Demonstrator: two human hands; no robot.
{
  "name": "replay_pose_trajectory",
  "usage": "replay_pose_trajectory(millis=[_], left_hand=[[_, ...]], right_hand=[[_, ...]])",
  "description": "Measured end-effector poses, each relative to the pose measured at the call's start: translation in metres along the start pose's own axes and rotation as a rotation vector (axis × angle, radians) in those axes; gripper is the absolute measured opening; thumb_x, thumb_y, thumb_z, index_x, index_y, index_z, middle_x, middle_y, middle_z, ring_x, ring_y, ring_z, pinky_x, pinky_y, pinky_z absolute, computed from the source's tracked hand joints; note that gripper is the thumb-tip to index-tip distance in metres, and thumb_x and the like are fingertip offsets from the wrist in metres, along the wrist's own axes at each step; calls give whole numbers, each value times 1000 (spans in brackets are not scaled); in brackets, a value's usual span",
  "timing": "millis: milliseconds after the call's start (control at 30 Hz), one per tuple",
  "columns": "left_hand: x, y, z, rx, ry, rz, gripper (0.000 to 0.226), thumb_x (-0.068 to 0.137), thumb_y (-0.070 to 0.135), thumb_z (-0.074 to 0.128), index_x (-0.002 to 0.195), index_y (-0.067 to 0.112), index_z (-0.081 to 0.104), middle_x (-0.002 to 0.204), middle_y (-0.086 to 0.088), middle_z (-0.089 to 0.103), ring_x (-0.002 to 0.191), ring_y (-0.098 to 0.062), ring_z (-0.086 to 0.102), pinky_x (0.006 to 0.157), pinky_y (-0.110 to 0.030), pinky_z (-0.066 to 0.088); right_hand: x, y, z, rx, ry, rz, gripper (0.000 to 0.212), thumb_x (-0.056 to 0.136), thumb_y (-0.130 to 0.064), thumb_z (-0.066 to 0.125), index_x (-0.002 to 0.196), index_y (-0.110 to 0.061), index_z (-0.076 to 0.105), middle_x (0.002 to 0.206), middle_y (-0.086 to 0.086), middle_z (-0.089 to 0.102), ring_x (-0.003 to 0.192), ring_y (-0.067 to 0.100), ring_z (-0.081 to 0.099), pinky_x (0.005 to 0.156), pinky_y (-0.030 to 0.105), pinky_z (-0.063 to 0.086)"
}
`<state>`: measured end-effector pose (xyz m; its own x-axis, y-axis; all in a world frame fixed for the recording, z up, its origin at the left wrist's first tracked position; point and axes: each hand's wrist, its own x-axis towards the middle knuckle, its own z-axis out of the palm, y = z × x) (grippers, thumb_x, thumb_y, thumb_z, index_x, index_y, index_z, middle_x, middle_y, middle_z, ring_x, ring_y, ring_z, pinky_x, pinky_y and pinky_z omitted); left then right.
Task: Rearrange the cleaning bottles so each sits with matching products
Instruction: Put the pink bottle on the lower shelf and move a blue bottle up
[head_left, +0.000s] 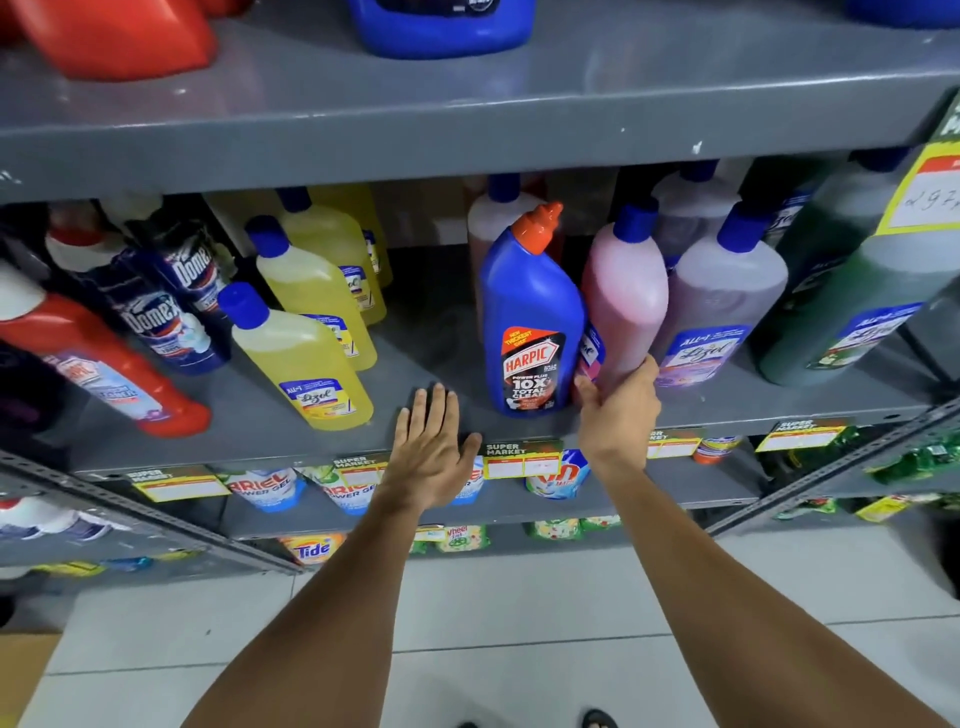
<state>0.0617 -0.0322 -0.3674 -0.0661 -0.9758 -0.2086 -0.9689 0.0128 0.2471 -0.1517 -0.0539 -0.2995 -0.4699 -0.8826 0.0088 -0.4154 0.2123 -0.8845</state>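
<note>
On the shelf (322, 441), right hand (618, 410) grips pink bottle (626, 291)

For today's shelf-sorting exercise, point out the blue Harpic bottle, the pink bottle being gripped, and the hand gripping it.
Blue Harpic bottle (530, 332): head view, on its blue body above the label.
Pink bottle (626, 291): head view, on its pink body.
Right hand (618, 410): head view, on the back of the hand.

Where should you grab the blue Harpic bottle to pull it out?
Grip the Harpic bottle round its narrower upper body, just under the orange cap, coming from the front left. That side is open shelf; the pink bottle, held by the right hand, presses against its right. The left hand is free.
</note>
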Motion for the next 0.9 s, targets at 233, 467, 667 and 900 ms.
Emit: replay_pose_trajectory(millis=[233, 467, 667, 900], left_hand=[[4, -2, 3, 4, -12, -11, 74, 101, 55, 17, 157, 15, -9, 167, -4, -14, 153, -22, -18, 120, -42, -14], [1, -2, -1, -29, -1, 18, 75, 101, 53, 23, 158, 12, -3, 167, -7, -10, 154, -26, -14, 122, -45, -8], [-13, -17, 0, 16, 65, 10, 73, 102, 52, 23, 158, 11, 2, 168, -8, -5, 154, -30, -10, 123, -45, -3], [-11, -28, 2, -5, 50, 46, 75, 101, 55, 21, 158, 13, -4, 168, -5, -8, 154, -28, -12, 123, -42, -5]], right_hand=[[0, -4, 0, -18, 3, 36, 56, 90, -14, 74, 136, 0, 45, 129, 19, 62, 121, 39, 56, 97, 44, 46], [-35, -13, -22, 87, 75, -304, 55, 82, -18, 81, 126, -13, 48, 113, -2, 48, 106, 20, 54, 91, 22, 46], [-31, -60, -18, 137, -108, -529, 77, 82, -18, 81, 145, -15, 39, 141, -11, 46, 134, 8, 44, 113, 23, 38], [-12, -88, -4, -47, -281, -495, 95, 82, 0, 77, 158, -9, 21, 159, 7, 33, 148, 23, 31, 120, 40, 31]])
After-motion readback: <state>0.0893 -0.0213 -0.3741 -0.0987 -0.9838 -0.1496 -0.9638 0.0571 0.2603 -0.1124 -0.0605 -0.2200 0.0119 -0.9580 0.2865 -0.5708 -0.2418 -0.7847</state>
